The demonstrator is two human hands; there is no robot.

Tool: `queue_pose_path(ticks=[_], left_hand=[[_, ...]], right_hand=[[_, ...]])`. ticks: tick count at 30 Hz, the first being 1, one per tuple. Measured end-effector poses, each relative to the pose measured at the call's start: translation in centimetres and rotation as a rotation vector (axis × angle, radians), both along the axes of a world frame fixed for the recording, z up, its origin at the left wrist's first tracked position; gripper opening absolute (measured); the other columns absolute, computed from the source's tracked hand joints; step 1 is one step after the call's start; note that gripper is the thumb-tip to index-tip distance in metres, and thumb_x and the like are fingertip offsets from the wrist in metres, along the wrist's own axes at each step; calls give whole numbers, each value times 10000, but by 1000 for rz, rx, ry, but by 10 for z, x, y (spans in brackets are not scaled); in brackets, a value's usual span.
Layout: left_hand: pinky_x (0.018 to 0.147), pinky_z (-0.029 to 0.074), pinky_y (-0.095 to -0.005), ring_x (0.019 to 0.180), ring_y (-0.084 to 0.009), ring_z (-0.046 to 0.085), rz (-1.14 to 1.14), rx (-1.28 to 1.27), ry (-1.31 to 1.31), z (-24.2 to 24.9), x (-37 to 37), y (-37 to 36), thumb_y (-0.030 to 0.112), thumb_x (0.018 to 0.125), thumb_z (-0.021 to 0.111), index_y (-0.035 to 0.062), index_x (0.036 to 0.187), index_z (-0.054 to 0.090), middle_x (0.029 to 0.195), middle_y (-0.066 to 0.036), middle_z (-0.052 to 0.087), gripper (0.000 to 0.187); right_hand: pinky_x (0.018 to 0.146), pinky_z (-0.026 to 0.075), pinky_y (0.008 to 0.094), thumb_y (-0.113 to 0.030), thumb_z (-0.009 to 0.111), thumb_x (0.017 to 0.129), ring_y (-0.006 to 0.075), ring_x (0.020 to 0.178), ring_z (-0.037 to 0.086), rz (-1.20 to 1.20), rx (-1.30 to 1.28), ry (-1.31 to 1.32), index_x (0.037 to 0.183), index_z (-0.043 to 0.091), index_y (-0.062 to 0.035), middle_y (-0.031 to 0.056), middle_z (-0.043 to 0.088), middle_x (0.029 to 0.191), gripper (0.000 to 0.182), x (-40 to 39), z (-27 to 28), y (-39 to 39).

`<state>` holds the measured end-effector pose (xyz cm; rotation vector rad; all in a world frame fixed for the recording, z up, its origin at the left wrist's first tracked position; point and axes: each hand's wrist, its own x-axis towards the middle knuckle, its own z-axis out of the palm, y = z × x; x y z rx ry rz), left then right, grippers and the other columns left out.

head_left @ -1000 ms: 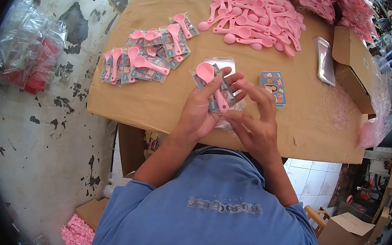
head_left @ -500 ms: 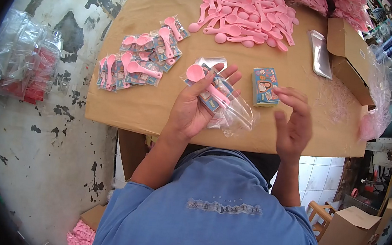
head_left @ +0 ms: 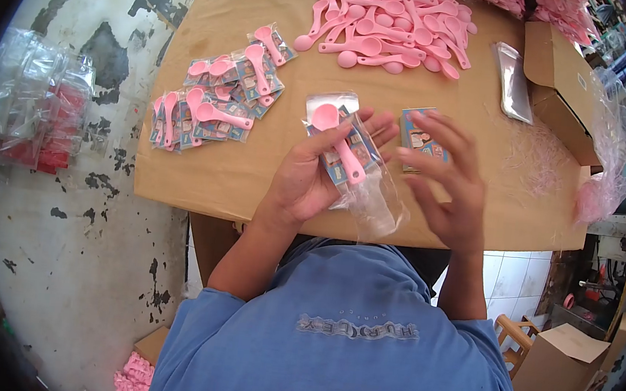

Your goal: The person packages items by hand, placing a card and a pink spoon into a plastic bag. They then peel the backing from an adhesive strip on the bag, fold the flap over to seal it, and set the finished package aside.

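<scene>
Right hand [head_left: 446,186] returned; one spoon [head_left: 339,144].

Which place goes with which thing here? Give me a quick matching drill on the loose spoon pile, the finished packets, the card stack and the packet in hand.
Things:
1. loose pink spoons
2. bagged spoon packets
3. stack of printed cards
4. spoon packet in clear bag

Places:
A. held in the left hand
B. partly hidden behind the right hand
C. heaped at the far middle of the cardboard-covered table
D. spread on the table's left part

Pairs: 1-C, 2-D, 3-B, 4-A
</scene>
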<state>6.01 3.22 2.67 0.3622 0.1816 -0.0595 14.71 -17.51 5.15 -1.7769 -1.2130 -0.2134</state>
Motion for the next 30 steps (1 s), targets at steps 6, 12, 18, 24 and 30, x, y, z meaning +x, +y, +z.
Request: queue_pose_path(ticks=[6,12,18,24,30], left_hand=[[1140,462,-465,1353,-305,561,-142,105,-19,-20,-7,-6,237,1095,519,26,1501,420,1370,-177,617,469],[1155,415,-395,1385,-243,529,49,394,-13,-8,-9,-6,364,1101,518,15,1514,420,1460,-155,579,550],[990,546,-310,1189,-168,667,10,859,-116,2,-13,-16,139,1033,673,-56,1408,541,1328,-183,687,443],[966,557,-296,1112,-176,707,45,811,-20,-3,-13,-24,125,1029,680,-62,1327,598,1231,-200,735,361],[965,558,-297,1104,-181,715,3,815,6,0,-13,-30,131,1027,687,-62,1293,621,1209,-191,745,335]], right_hand=[[1057,479,463,-41,767,797,389,1406,497,41,-19,-106,1182,773,-209,129,612,1454,421,-9,-6,22],[881,520,294,-69,816,841,205,1026,652,20,207,412,1256,694,-60,87,720,1133,432,-7,-10,14],[770,503,234,-109,818,910,90,862,643,1,120,856,1525,412,-48,71,724,1088,740,-22,-31,15],[775,518,250,-119,820,915,125,980,700,30,290,1025,1564,348,-63,108,744,1031,804,-34,-38,16],[774,522,250,-128,774,960,122,946,707,-19,136,973,1486,452,-47,100,744,1004,622,-32,-30,3]])
